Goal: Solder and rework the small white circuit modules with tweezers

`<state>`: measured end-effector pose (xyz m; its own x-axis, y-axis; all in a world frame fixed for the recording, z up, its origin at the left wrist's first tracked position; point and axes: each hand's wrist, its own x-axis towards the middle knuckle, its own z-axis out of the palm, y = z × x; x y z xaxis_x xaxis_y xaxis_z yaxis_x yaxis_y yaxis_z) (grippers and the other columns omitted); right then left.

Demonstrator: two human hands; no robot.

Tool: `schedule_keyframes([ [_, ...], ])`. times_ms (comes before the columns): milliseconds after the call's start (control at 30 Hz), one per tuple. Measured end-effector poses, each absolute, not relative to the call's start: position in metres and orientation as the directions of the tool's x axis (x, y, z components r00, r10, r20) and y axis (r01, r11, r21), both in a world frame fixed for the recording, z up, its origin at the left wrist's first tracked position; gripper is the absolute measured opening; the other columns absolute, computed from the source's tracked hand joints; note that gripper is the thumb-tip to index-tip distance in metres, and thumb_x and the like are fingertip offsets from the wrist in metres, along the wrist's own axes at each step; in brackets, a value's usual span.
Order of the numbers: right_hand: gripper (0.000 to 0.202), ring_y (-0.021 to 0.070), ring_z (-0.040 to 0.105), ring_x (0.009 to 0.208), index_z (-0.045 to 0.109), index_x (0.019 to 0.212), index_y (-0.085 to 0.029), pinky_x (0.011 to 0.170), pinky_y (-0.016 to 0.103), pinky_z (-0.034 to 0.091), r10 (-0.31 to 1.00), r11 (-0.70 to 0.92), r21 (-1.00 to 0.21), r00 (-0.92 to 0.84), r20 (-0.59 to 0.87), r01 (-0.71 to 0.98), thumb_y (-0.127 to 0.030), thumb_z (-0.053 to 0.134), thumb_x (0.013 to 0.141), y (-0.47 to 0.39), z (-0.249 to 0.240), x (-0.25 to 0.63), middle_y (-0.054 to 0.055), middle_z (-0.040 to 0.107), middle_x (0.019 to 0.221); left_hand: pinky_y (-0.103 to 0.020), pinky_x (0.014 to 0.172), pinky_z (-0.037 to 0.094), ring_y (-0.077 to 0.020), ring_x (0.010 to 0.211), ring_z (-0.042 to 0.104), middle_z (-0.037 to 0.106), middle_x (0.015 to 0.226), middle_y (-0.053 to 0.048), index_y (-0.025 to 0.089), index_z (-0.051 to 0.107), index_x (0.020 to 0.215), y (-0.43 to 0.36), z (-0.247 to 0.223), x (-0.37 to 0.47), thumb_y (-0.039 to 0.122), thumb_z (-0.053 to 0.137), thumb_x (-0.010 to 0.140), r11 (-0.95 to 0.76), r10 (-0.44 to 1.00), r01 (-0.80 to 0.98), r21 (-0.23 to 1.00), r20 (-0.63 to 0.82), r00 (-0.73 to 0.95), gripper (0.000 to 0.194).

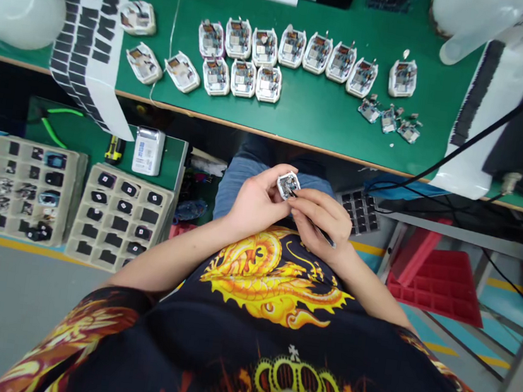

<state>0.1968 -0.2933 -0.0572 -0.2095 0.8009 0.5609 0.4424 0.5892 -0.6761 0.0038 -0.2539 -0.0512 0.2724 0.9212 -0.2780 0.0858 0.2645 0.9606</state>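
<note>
Over my lap, my left hand [261, 195] grips a small white watch case [287, 185] between thumb and fingers. Its open side faces up and shows electronic parts inside. My right hand [323, 219] is closed around tweezers [327, 237], whose dark tips reach into the case. Most of the tweezers is hidden by the fingers. On the green bench ahead stand several similar white watch cases [243, 79] in two rows, their circuit boards showing. Loose circuit boards [389, 119] lie to the right of them.
Strips of black stickers [87, 41] hang over the bench's front edge [297, 142]. At my left are compartment trays [74, 224] with watch parts and a white box [147, 151]. Black cables [462, 147] cross at the right, above a red tray [445, 285].
</note>
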Motion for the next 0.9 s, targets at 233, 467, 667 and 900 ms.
schedule_keyframes([
  [233,0.036,0.0213,0.089,0.108,0.079,0.135,-0.026,0.091,0.036,0.076,0.776,0.620,-0.642,-0.234,0.585,0.450,-0.012,0.076,0.102,-0.2914,-0.0577,0.1960,0.008,0.088,0.127,-0.023,0.064,0.048,-0.0107,0.069,0.061,0.074,0.092,0.002,0.020,0.074,0.130,-0.2541,-0.0516,0.0047,0.015,0.077,0.068,0.303,0.904,0.045,0.952,-0.302,0.304,0.062],
  [467,0.037,0.0209,0.088,0.106,0.080,0.135,-0.028,0.091,0.036,0.077,0.803,0.584,-0.671,-0.207,0.558,0.457,-0.012,0.074,0.102,-0.2951,-0.0572,0.1964,0.006,0.088,0.124,-0.022,0.062,0.048,-0.0101,0.067,0.059,0.075,0.091,0.003,0.021,0.073,0.133,-0.2538,-0.0530,0.0039,0.016,0.079,0.070,0.295,0.915,0.051,0.954,-0.298,0.273,0.063],
  [667,0.035,0.0204,0.088,0.108,0.080,0.134,-0.026,0.094,0.035,0.077,0.803,0.585,-0.670,-0.212,0.557,0.457,-0.011,0.075,0.102,-0.2946,-0.0574,0.1963,0.008,0.087,0.125,-0.022,0.062,0.047,-0.0099,0.065,0.058,0.073,0.088,0.004,0.021,0.074,0.133,-0.2543,-0.0516,0.0042,0.017,0.079,0.071,0.255,0.926,0.102,0.962,-0.273,0.262,0.062],
  [900,0.035,0.0215,0.089,0.111,0.080,0.135,-0.028,0.093,0.035,0.077,0.774,0.623,-0.632,-0.248,0.582,0.462,-0.013,0.074,0.103,-0.2918,-0.0567,0.1985,0.007,0.088,0.128,-0.023,0.063,0.045,-0.0102,0.066,0.056,0.072,0.088,0.004,0.023,0.075,0.134,-0.2550,-0.0504,0.0042,0.016,0.077,0.070,0.244,0.923,0.107,0.964,-0.265,0.278,0.065],
])
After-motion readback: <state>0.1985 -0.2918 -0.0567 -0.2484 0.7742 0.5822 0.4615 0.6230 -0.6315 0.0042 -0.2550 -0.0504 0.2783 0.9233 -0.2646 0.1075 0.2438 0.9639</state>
